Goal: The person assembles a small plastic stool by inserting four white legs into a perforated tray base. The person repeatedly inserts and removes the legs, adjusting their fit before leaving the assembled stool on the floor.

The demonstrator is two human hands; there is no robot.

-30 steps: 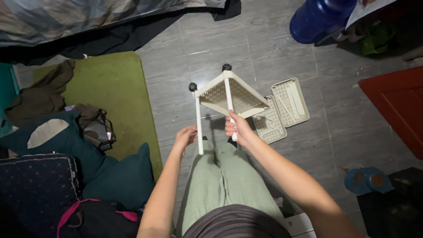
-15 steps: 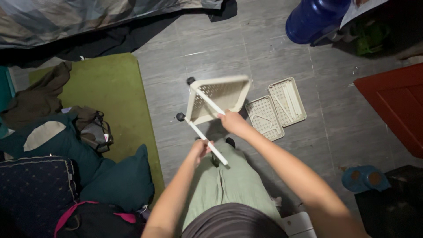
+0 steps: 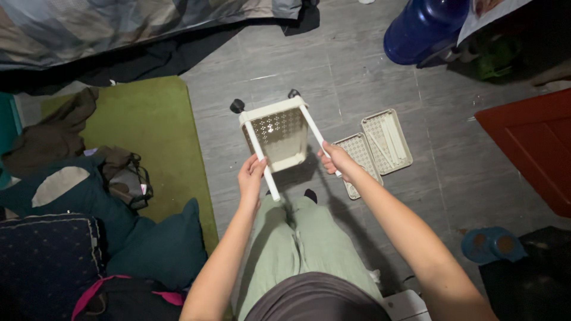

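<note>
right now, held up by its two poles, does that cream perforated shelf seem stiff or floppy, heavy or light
Probably light: the left hand and right hand hold the shelf tray in the air by thin white poles. It looks fairly stiff, with no visible sag. Its black casters suggest it would roll if set down.

You've got a cream shelf tray [image 3: 279,134] there, dotted with perforations, on white poles [image 3: 260,156] capped by black casters [image 3: 237,106]. Below you, two matching cream trays [image 3: 389,139] on grey floor tiles [image 3: 357,77]. Green rug [image 3: 151,128], blue water jug [image 3: 425,27], red door [image 3: 532,139], your sage-green trousers [image 3: 297,249].
</note>
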